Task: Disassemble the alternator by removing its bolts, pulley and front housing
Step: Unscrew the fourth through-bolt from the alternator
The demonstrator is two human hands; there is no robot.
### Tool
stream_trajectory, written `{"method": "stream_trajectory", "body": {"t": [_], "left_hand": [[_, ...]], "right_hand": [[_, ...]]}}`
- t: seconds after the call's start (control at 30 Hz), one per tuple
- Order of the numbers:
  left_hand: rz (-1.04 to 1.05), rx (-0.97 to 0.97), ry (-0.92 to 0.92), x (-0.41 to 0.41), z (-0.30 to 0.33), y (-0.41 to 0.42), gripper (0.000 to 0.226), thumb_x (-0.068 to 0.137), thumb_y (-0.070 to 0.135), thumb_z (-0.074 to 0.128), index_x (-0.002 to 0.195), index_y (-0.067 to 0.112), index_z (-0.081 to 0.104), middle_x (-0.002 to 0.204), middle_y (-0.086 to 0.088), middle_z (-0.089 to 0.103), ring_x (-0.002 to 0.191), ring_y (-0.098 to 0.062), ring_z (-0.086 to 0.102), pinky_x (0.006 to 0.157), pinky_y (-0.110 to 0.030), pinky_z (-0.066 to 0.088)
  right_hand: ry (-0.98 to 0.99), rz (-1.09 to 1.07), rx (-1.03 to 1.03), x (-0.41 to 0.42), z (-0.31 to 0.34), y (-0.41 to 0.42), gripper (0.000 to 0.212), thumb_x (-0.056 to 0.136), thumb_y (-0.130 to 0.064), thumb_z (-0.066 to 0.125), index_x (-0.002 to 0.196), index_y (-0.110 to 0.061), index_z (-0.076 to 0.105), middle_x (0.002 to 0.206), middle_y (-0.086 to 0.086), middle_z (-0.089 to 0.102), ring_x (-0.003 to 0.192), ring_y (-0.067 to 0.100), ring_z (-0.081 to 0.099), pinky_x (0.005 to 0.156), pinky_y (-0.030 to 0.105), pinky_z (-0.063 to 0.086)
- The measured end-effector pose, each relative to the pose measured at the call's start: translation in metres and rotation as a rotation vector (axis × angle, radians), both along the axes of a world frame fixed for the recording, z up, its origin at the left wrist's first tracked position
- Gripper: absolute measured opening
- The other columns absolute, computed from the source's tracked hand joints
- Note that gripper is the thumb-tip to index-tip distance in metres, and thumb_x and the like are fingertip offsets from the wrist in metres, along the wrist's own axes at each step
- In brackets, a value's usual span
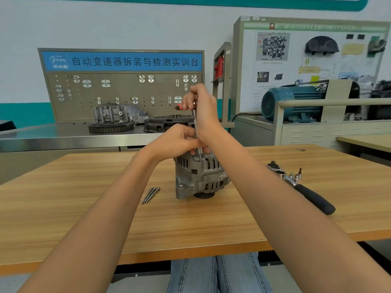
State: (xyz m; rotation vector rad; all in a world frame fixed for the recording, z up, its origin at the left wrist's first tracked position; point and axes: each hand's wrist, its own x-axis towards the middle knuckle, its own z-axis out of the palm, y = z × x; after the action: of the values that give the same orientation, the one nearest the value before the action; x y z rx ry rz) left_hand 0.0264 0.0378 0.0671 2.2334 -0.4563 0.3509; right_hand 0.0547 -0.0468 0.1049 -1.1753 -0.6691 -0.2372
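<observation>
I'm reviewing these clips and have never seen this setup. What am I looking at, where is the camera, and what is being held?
No machine here: a person's bare hands, filmed by a camera on their head that looks down and forward. An alternator stands on a wooden table. The right hand grips a red-handled screwdriver pointing down into the alternator's top. The left hand steadies the shaft near the tip. Loose long bolts lie left of the alternator; a ratchet with sockets lies to the right.
</observation>
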Motion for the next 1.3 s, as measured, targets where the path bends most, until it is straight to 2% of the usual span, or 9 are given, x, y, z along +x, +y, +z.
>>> {"method": "stream_trajectory", "body": {"t": [0.13,0.23,0.3,0.57,0.7,0.83,0.93,1.1,1.3], "left_hand": [[0.054,0.031,-0.046,-0.001,-0.001,-0.001,0.042,0.086,0.002,0.059,0.053,0.026,0.064,0.048,0.011,0.062,0.047,0.004,0.054,0.049,-0.007,0.039],[0.153,0.141,-0.116,0.004,-0.001,-0.004,0.017,0.085,0.0,0.054,0.073,0.007,0.064,0.075,-0.014,0.067,0.071,-0.018,0.055,0.07,-0.037,0.049],[0.187,0.22,-0.139,0.004,-0.001,-0.006,0.017,0.086,-0.003,0.052,0.073,0.008,0.058,0.082,-0.019,0.061,0.078,-0.023,0.048,0.078,-0.047,0.048],[0.411,0.162,-0.302,-0.005,-0.025,-0.017,0.034,0.083,0.016,0.058,0.054,0.019,0.04,0.051,0.005,0.047,0.053,-0.011,0.041,0.059,-0.029,0.031],[0.547,0.016,-0.468,-0.009,-0.048,-0.036,0.046,0.087,0.012,0.053,0.051,0.027,0.03,0.044,0.013,0.032,0.057,-0.003,0.031,0.103,-0.034,0.023],[0.534,-0.015,-0.551,-0.004,-0.059,-0.04,0.048,0.091,0.01,0.05,0.055,0.032,0.026,0.052,0.015,0.031,0.062,-0.015,0.037,0.114,-0.04,0.015],[0.552,-0.058,-0.532,-0.003,-0.057,-0.039,0.048,0.089,0.01,0.053,0.054,0.029,0.027,0.051,0.013,0.031,0.066,-0.021,0.043,0.114,-0.037,0.015],[0.62,-0.139,-0.467,-0.004,-0.056,-0.045,0.048,0.082,-0.003,0.052,0.049,0.022,0.029,0.052,0.008,0.034,0.099,-0.033,0.044,0.109,-0.042,0.025],[0.577,-0.055,-0.602,0.002,-0.067,-0.045,0.026,0.083,0.014,0.045,0.062,0.024,0.034,0.061,0.011,0.035,0.073,-0.018,0.039,0.085,-0.032,0.033]], "right_hand": [[-0.125,-0.242,-0.048,-0.003,-0.006,0.002,0.044,0.093,-0.013,0.039,0.049,-0.01,0.04,0.051,0.005,0.039,0.059,0.018,0.041,0.071,0.037,0.042],[-0.524,-1.08,-0.767,0.0,-0.017,0.0,0.025,0.088,-0.03,0.041,0.072,-0.012,0.048,0.073,0.004,0.047,0.074,0.021,0.043,0.077,0.037,0.036],[-0.582,-1.303,-0.993,-0.004,-0.017,0.0,0.029,0.087,-0.035,0.04,0.092,-0.01,0.053,0.091,0.007,0.053,0.088,0.025,0.048,0.081,0.037,0.033],[-0.63,-1.088,-0.82,-0.003,-0.015,-0.009,0.022,0.088,-0.028,0.039,0.082,-0.012,0.053,0.079,0.0,0.043,0.078,0.018,0.037,0.08,0.032,0.03],[-0.626,-1.034,-0.753,-0.002,-0.016,-0.01,0.018,0.087,-0.025,0.041,0.074,-0.013,0.044,0.075,0.0,0.043,0.076,0.019,0.039,0.079,0.031,0.029],[-0.632,-0.999,-0.691,-0.001,-0.018,-0.01,0.017,0.087,-0.024,0.043,0.073,-0.014,0.045,0.075,0.0,0.045,0.076,0.017,0.04,0.081,0.031,0.032],[-0.633,-1.009,-0.701,0.0,-0.019,-0.011,0.017,0.088,-0.026,0.043,0.079,-0.013,0.049,0.079,0.0,0.045,0.079,0.017,0.041,0.084,0.031,0.032],[-0.552,-1.32,-1.016,0.001,-0.019,-0.007,0.019,0.086,-0.031,0.045,0.092,-0.013,0.043,0.091,0.006,0.039,0.084,0.024,0.038,0.082,0.037,0.032],[-0.667,-1.071,-0.759,-0.002,-0.02,-0.003,0.017,0.083,-0.026,0.046,0.073,-0.013,0.042,0.077,0.0,0.041,0.075,0.018,0.037,0.076,0.031,0.027]]}}
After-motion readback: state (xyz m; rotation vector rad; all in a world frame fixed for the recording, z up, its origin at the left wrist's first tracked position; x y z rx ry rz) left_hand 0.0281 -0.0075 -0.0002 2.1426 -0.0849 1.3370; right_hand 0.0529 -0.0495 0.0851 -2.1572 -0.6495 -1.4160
